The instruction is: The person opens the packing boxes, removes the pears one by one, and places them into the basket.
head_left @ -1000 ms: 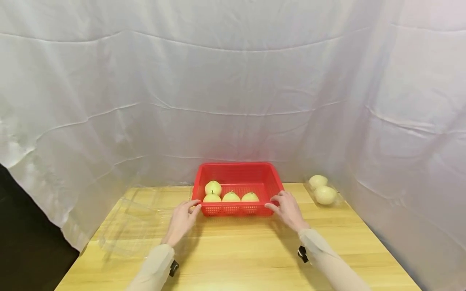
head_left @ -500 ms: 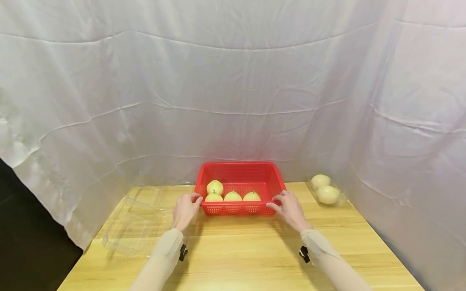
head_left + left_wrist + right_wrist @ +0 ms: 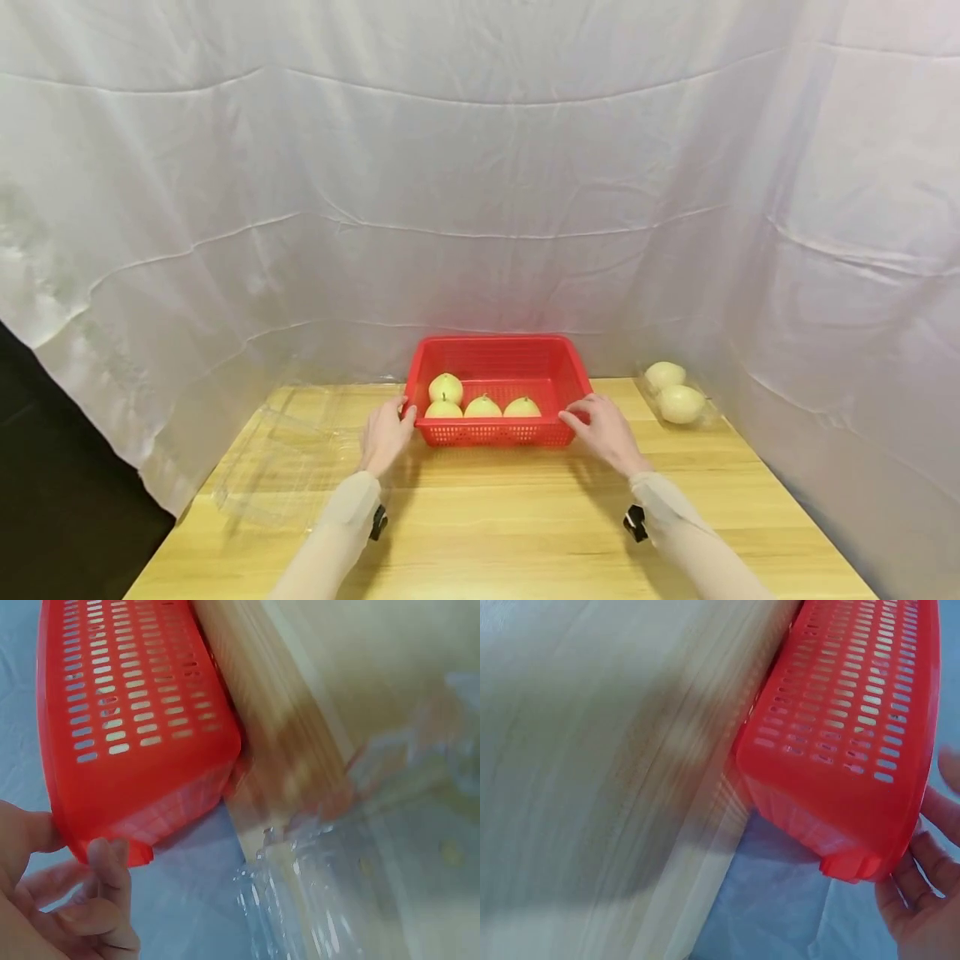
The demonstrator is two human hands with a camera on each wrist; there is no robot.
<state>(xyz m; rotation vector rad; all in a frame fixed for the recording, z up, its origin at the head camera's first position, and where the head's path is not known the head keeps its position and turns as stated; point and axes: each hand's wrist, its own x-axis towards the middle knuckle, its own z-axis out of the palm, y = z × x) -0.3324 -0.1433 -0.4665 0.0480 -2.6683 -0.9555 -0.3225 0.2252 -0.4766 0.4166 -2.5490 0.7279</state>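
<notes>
A red plastic basket [image 3: 497, 431] with slotted sides stands at the table's back edge, against the curtain. Inside lie several pale yellow pears [image 3: 483, 407], most along the near wall and one farther back on the left. My left hand [image 3: 385, 437] grips the near left corner; the left wrist view shows its thumb on the rim and curled fingertips [image 3: 111, 864] beneath. At the near right corner, my right hand [image 3: 606, 433] holds the rim [image 3: 921, 780], its fingers bent around the corner and its thumb close to the edge.
Clear plastic containers [image 3: 266, 475] lie left of the basket on the wooden table [image 3: 495, 533]. Two pears [image 3: 681, 404] sit in a clear tray at the back right. A grey-white curtain [image 3: 480, 167] closes off the back and sides.
My left hand has shifted slightly up the basket's left corner, and its wrist has turned. The right thumb and fingertips have drawn closer together. The whole view has shifted slightly; the pears lie as before.
</notes>
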